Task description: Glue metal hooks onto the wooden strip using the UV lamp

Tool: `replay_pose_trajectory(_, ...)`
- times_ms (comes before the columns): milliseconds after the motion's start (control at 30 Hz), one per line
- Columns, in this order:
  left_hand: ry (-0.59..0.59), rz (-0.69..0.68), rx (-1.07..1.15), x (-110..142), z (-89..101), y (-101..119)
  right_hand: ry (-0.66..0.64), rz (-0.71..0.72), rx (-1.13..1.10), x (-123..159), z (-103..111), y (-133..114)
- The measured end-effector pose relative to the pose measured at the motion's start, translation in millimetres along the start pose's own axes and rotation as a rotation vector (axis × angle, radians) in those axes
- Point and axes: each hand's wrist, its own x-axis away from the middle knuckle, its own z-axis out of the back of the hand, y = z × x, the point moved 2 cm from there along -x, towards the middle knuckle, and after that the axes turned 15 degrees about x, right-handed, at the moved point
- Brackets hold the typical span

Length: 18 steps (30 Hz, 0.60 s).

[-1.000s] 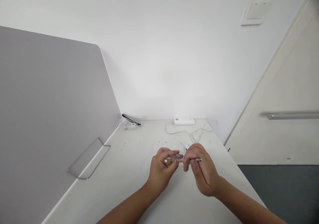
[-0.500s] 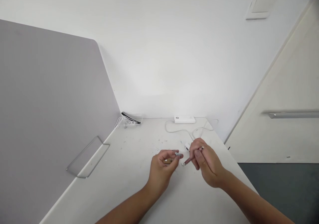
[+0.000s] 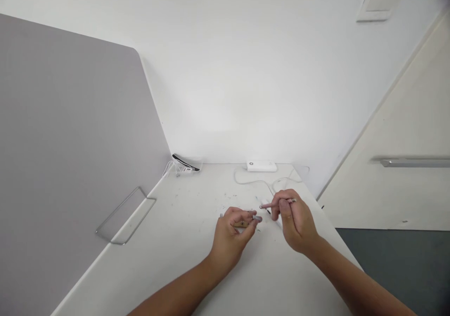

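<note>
My left hand (image 3: pixel 230 236) is above the table, thumb and fingers pinched on a small grey metallic-looking piece (image 3: pixel 257 218); its kind is too small to make out. Behind those fingers shows a tan piece (image 3: pixel 242 224), mostly hidden, and I cannot tell whether it is held. My right hand (image 3: pixel 295 222) grips a slim pink pencil-like stick (image 3: pixel 272 206) between thumb and curled fingers. The stick's shiny tip points left, towards the grey piece, with a gap between them. Dark specks (image 3: pixel 230 195) lie scattered on the tabletop behind my hands.
On the white table (image 3: pixel 176 250), a white box-like device (image 3: pixel 261 166) stands against the wall, with a white cable (image 3: pixel 246 182) nearby. A clear tray (image 3: pixel 191 166) holding dark and white items is in the back left corner. A wire loop (image 3: pixel 126 216) juts over the left edge beside a grey panel (image 3: pixel 80 133).
My right hand has drawn the pink stick away from the left hand's grey piece, moving up and right, and tilted it nearly level. My left hand keeps its pinch.
</note>
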Motion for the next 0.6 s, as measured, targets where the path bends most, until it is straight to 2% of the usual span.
replay_pose_trajectory(100, 0.014, 0.009, -0.013, -0.5, -0.5, 1.5, -0.106, 0.034, -0.094, -2.4, 3.6, -7.1)
replay_pose_trajectory(200, 0.013, 0.015, -0.017, -1.1, -0.1, 2.7, -0.183, 0.13, -0.174, -2.7, 2.8, -22.5)
replay_pose_trajectory(333, -0.006, -0.004, -0.039, -0.6, 0.8, 2.1, -0.128, 0.213, -0.127, 0.7, -3.0, -31.3)
replay_pose_trajectory(500, 0.0, -0.019, -0.033, 0.9, 0.7, 1.2, 0.03, 0.139, 0.024, 2.3, -5.6, -15.4)
replay_pose_trajectory(600, 0.0, -0.012, -0.023, 0.7, 0.0, 1.7, 0.08, 0.125, 0.087, -0.3, -1.6, -6.4)
